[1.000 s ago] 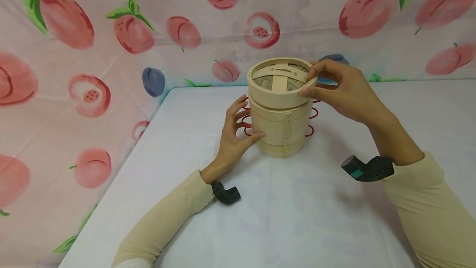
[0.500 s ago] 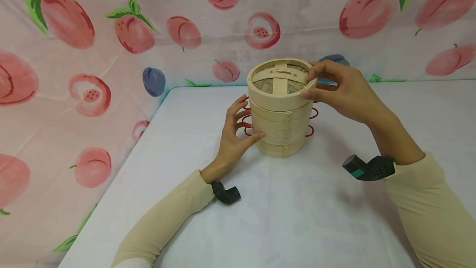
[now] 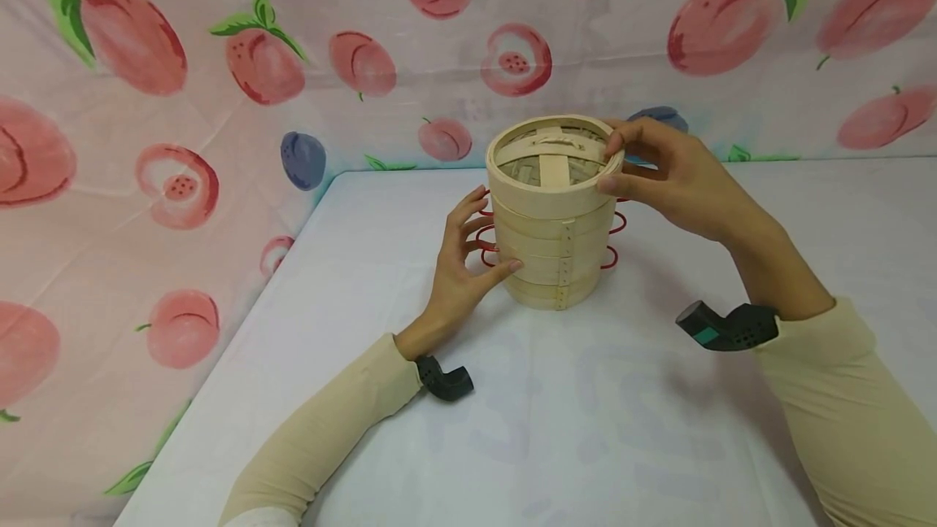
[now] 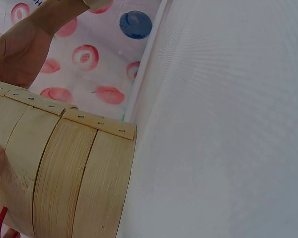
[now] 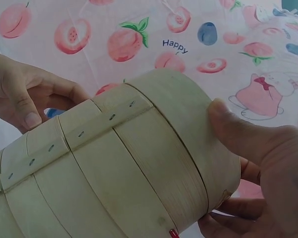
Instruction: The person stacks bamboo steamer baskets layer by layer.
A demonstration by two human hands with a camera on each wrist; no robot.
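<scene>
A round stack of bamboo steamer baskets [image 3: 538,268] stands upright on the white table, with red loops [image 3: 618,223] on both sides. On top sits the woven bamboo lid [image 3: 545,200], its rim against the upper basket. My left hand [image 3: 457,267] holds the stack from the left, thumb on the front and fingers round the side near the red loops. With thumb and fingers, my right hand [image 3: 684,177] pinches the right side of the lid's rim; the right wrist view shows this thumb [image 5: 233,126] on the lid. The inside of the baskets is hidden.
The white tablecloth [image 3: 556,429] spreads in front of and around the stack. Close behind it hangs a pink cloth [image 3: 586,47] printed with peaches, which also covers the left side. Each wrist carries a black camera [image 3: 445,381].
The lid, slightly tilted and raised at the left a second ago, has come down level on the upper basket and turned a little. My left hand has stayed put.
</scene>
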